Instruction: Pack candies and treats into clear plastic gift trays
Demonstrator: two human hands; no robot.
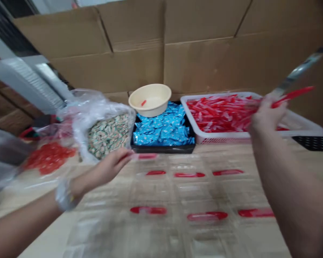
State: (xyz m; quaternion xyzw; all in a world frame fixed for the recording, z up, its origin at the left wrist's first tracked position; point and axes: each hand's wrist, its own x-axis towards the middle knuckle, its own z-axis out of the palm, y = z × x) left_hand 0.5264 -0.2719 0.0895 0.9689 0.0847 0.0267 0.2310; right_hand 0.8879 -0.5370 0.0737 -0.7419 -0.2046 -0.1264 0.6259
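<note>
My left hand (117, 161), with a bracelet at its wrist, pinches the end of a slim pinkish-red plastic piece (147, 156) above clear plastic trays (156, 190). My right hand (270, 111) is closed around a longer slim red plastic piece (298, 96), raised over the right side of a white basket (220, 137). That basket is heaped with similar red pieces (218, 113). Single red pieces, among them one at the front middle (207, 216), lie in several tray compartments in two rows. Motion blur hides the finer detail of both hands.
Left of centre, an open plastic bag (79, 127) holds small greenish-beige pieces. A black tray (164, 148) carries blue packets (161, 127), with a cream bowl (150, 96) on top. Orange-red pieces (50, 156) lie farther left. Cardboard (199, 64) stands behind; a metal bar (303, 70) slants at right.
</note>
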